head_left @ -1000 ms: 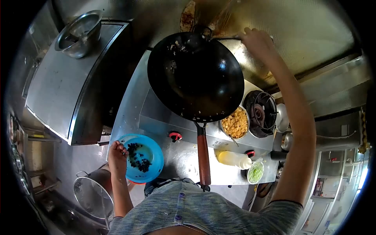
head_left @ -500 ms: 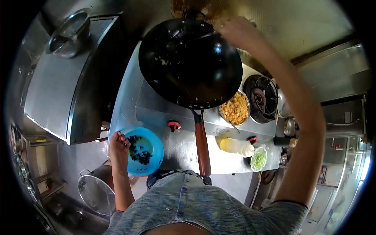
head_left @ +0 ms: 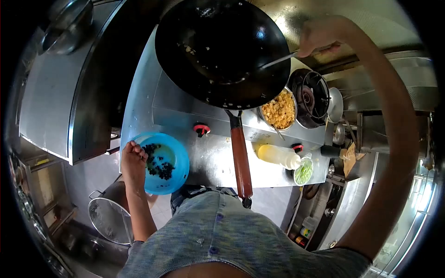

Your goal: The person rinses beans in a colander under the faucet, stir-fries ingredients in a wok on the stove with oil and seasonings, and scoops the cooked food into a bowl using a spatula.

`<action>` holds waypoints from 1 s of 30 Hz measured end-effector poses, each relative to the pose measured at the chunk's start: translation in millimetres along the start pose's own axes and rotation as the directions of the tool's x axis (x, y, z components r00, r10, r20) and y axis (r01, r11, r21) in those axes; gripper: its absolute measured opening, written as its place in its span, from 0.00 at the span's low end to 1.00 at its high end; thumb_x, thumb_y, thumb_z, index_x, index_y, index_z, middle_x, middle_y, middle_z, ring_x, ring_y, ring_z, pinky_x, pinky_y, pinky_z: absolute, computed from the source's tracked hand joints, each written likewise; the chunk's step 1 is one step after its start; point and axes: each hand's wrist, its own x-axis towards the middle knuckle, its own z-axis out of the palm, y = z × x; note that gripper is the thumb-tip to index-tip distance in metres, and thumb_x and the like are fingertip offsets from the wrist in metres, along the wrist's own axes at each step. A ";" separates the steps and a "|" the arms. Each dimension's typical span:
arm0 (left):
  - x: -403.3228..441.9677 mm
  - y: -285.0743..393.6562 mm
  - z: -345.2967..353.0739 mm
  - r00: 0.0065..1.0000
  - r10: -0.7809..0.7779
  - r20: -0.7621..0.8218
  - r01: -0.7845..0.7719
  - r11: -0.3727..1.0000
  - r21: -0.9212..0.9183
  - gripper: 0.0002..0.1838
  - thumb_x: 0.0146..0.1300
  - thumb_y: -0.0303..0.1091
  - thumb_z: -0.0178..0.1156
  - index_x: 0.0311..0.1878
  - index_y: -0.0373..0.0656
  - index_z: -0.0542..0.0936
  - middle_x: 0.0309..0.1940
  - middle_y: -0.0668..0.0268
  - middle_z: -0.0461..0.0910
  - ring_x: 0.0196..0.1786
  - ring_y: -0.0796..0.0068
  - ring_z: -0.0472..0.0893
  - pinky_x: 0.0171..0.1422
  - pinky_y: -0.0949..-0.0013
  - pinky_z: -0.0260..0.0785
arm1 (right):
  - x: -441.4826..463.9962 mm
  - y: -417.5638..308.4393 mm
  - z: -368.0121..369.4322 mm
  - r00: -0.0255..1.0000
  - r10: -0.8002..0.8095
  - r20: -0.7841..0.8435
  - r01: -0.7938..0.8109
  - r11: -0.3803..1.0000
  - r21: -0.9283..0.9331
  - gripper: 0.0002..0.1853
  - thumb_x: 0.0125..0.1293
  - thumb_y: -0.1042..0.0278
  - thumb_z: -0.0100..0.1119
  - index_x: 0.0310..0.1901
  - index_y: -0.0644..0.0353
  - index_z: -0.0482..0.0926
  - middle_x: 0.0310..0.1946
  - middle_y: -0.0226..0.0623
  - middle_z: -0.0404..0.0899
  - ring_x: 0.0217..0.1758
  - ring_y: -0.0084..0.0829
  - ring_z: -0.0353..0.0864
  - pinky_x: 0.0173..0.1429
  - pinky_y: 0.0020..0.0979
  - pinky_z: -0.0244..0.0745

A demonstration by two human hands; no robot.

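My right hand (head_left: 317, 39) is closed around the metal handle of a ladle (head_left: 278, 61). The ladle reaches down into a large black wok (head_left: 222, 51) with a wooden handle, where a curved edge glints near the bottom. White bits cling to the wok's inner wall. At the left rim of a blue bowl (head_left: 181, 162), my left hand (head_left: 133, 160) has its fingers curled together. Whether they grip the rim or pinch something small is hidden. Inside the bowl lie dark pieces (head_left: 162, 170) in a little liquid.
A bowl of fried rice (head_left: 278, 109) stands beside a burner (head_left: 308, 97) right of the wok. Nearer are a squeeze bottle (head_left: 278, 156) and a bowl of shredded greens (head_left: 303, 171). A large metal pot (head_left: 109, 215) stands low at left; a metal bowl (head_left: 67, 28) sits behind it.
My right hand has moved right and nearer, bringing the ladle handle across the wok's right side. My left hand stays by the blue bowl. The whole view has shifted slightly.
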 end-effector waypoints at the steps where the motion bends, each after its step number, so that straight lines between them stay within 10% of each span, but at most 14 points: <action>1: 3.5 1.3 -1.3 1.000 0.010 0.008 -0.010 1.000 -0.008 0.08 0.65 0.39 0.45 0.35 0.47 0.69 0.25 0.73 0.67 0.30 0.79 0.67 0.38 0.76 0.61 | -3.3 7.0 11.5 0.976 -0.003 -0.220 -0.008 0.999 -0.053 0.10 0.52 0.62 0.59 0.22 0.59 0.80 0.07 0.30 0.67 0.06 0.20 0.63 0.13 0.26 0.59; 2: 2.6 1.6 -6.2 1.000 0.010 0.003 -0.010 1.000 -0.014 0.07 0.65 0.38 0.45 0.35 0.47 0.69 0.25 0.73 0.67 0.30 0.79 0.67 0.38 0.76 0.61 | -4.8 10.0 22.5 0.909 -0.027 -0.415 -0.018 0.994 -0.105 0.10 0.52 0.63 0.59 0.21 0.59 0.80 0.07 0.30 0.66 0.06 0.20 0.63 0.13 0.26 0.59; 5: -2.1 1.4 -16.8 0.999 0.002 -0.040 -0.003 1.000 -0.026 0.07 0.65 0.38 0.45 0.35 0.47 0.69 0.25 0.73 0.67 0.30 0.80 0.67 0.38 0.76 0.61 | -43.0 24.2 8.2 0.999 0.038 -0.031 -0.037 0.999 0.015 0.10 0.51 0.63 0.59 0.22 0.60 0.81 0.06 0.29 0.65 0.06 0.20 0.62 0.12 0.26 0.58; 13: -3.8 4.9 14.4 0.998 0.052 -0.041 -0.053 0.998 -0.016 0.07 0.64 0.37 0.47 0.34 0.46 0.69 0.24 0.73 0.67 0.30 0.79 0.67 0.37 0.76 0.61 | -30.5 27.7 29.7 0.934 0.136 -0.330 -0.105 0.988 0.111 0.14 0.54 0.62 0.56 0.17 0.61 0.75 0.05 0.28 0.63 0.06 0.19 0.59 0.10 0.24 0.55; 19: 6.1 -1.9 5.9 1.000 0.010 -0.024 -0.010 0.999 -0.034 0.07 0.64 0.37 0.47 0.33 0.46 0.69 0.24 0.73 0.67 0.29 0.79 0.66 0.37 0.76 0.60 | -25.6 18.1 34.8 0.997 0.015 0.081 -0.037 0.958 0.284 0.15 0.58 0.56 0.54 0.28 0.60 0.80 0.05 0.26 0.61 0.06 0.17 0.58 0.11 0.24 0.54; 22: 1.8 0.4 22.8 0.998 0.040 -0.048 -0.039 0.999 0.013 0.07 0.64 0.38 0.46 0.33 0.47 0.69 0.23 0.74 0.66 0.29 0.80 0.66 0.38 0.75 0.59 | 27.2 12.5 50.9 0.962 -0.214 -0.168 0.266 0.866 0.422 0.15 0.60 0.55 0.52 0.32 0.59 0.80 0.06 0.25 0.61 0.06 0.16 0.58 0.11 0.24 0.53; 25: 0.7 0.3 22.4 0.998 0.042 -0.039 -0.041 0.999 0.025 0.07 0.64 0.38 0.46 0.34 0.47 0.69 0.24 0.74 0.67 0.29 0.80 0.66 0.38 0.75 0.59 | 37.9 7.8 50.2 0.924 -0.121 -0.362 0.224 0.939 0.259 0.23 0.60 0.44 0.48 0.36 0.58 0.78 0.10 0.29 0.67 0.08 0.19 0.61 0.15 0.24 0.60; 26: -0.3 -0.5 18.5 0.999 0.033 -0.030 -0.032 0.999 0.018 0.07 0.64 0.38 0.46 0.34 0.47 0.69 0.24 0.74 0.67 0.29 0.80 0.67 0.38 0.75 0.59 | 20.8 15.3 36.1 0.959 -0.134 -0.251 0.143 0.990 0.019 0.23 0.60 0.44 0.48 0.32 0.58 0.79 0.11 0.32 0.70 0.10 0.19 0.63 0.17 0.25 0.62; 30: 0.2 -2.7 15.2 0.995 0.055 -0.079 -0.053 0.998 0.017 0.07 0.64 0.38 0.46 0.34 0.47 0.69 0.24 0.74 0.67 0.29 0.80 0.67 0.38 0.76 0.59 | -14.2 26.4 38.9 0.985 -0.104 -0.136 0.114 0.991 0.070 0.19 0.61 0.51 0.50 0.25 0.59 0.75 0.07 0.26 0.63 0.07 0.18 0.60 0.12 0.25 0.54</action>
